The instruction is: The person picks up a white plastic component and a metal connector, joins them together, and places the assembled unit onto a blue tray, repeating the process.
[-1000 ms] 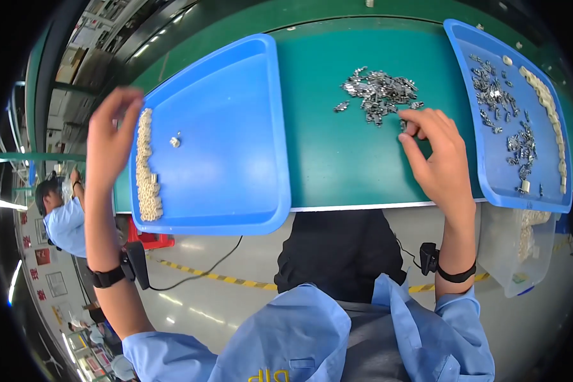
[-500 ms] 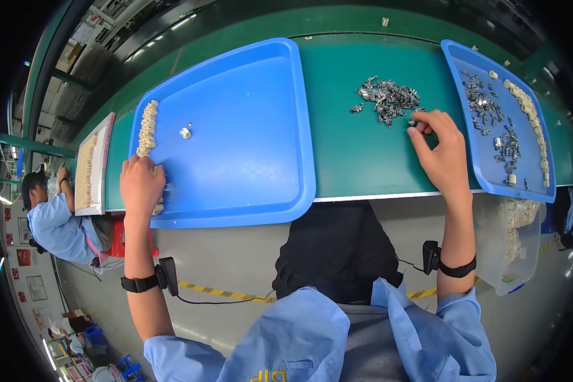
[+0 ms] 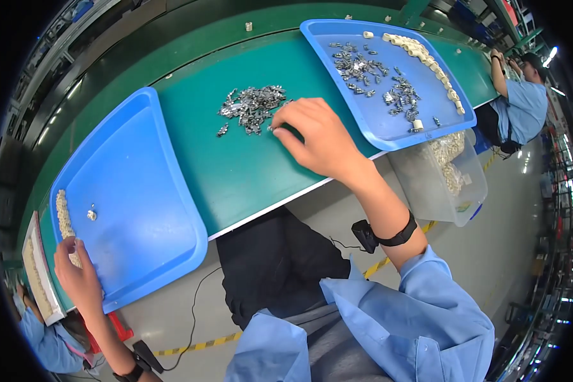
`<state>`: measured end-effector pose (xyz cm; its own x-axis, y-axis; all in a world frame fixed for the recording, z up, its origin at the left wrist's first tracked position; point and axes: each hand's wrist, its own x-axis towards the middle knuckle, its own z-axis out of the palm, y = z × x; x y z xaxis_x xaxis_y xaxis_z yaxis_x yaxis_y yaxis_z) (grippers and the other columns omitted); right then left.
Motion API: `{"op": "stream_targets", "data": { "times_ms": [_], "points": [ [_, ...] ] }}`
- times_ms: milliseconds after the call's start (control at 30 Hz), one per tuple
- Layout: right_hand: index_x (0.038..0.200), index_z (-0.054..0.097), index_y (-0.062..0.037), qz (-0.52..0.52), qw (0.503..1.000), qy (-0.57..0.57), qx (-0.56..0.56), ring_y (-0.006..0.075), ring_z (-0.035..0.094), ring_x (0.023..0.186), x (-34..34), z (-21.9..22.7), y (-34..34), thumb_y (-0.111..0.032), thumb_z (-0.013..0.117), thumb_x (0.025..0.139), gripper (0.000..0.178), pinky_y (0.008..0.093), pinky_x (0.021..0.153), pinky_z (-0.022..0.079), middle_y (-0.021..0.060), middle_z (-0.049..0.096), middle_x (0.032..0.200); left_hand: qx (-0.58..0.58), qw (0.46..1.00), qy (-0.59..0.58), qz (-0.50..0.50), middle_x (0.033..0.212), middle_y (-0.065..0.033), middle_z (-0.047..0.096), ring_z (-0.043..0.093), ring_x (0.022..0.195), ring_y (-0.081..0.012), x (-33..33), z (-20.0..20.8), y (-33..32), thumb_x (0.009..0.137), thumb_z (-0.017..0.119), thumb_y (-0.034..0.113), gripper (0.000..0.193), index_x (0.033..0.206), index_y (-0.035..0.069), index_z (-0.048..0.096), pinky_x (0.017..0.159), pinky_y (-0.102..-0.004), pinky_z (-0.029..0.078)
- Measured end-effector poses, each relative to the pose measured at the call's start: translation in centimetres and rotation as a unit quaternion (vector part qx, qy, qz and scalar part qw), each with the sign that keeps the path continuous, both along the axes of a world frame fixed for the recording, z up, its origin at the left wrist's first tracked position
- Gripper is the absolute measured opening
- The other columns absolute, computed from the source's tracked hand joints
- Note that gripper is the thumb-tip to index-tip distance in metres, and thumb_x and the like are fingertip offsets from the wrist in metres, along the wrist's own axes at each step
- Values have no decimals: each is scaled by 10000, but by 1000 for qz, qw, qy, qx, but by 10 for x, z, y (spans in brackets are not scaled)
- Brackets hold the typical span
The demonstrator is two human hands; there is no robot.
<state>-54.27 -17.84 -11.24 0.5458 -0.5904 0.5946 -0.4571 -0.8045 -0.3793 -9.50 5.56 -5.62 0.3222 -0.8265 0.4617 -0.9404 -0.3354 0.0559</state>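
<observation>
My left hand [image 3: 77, 275] is over the near left edge of a blue tray [image 3: 143, 191], at the end of a row of small cream-coloured pieces [image 3: 62, 213]. Its thumb and fingers are curled together; what lies between them is too small to make out. One cream piece [image 3: 92, 215] sits apart in that tray with a bit of metal beside it. On the green bench, my right hand [image 3: 318, 137] pinches a small metal part [image 3: 270, 128] at the near right edge of a loose pile of shiny metal parts [image 3: 253, 107].
A second blue tray [image 3: 388, 137] on the right bears metal parts and a curved row of cream pieces [image 3: 433, 63]. Below it stands a clear plastic bin [image 3: 439, 191] of cream pieces. A white-edged tray [image 3: 41, 274] lies far left. Co-workers sit at both ends of the bench.
The view has swung toward the right, so the bench appears tilted and a co-worker on the right shows. My right hand still pinches by the pile; my left stays at the cream row.
</observation>
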Motion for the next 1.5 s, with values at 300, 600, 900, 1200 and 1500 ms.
{"op": "stream_targets", "data": {
  "times_ms": [300,600,900,1200,1500],
  "points": [
    [999,751,-32,171,979,-93,67,250,652,798,-2,39,36,3,781,832,173,354,685,503,83,697,877,-140,890,345,-264,1105,-210,694,667,929,-247,-202,-3,-15,900,652,-102,256,1155,-81,651,830,-341,539],
    [947,783,16,292,936,-146,130,222,657,697,-4,90,80,33,821,776,177,326,583,503,107,706,852,-215,787,439,-377,1089,-245,671,716,872,-287,-265,-25,-31,785,773,-122,383,1154,-77,681,717,-341,602],
    [935,786,40,267,942,-173,102,224,657,653,-5,89,98,14,831,769,175,318,550,508,114,702,852,-240,766,460,-381,1088,-235,671,718,841,-280,-277,-36,-29,796,809,-57,375,1151,-49,688,689,-330,601],
    [936,780,41,272,942,-159,119,235,666,670,-7,90,102,14,824,784,160,326,566,522,119,703,853,-243,765,457,-382,1055,-221,694,723,832,-282,-280,-34,-28,799,838,0,357,1125,-37,699,677,-330,604],
    [974,775,45,275,942,-140,135,237,634,664,-7,87,108,11,820,805,178,340,555,481,120,689,859,-228,779,434,-392,1021,-206,719,728,843,-290,-280,-30,-21,805,868,69,353,1098,-33,701,696,-330,606]
  ]
}}
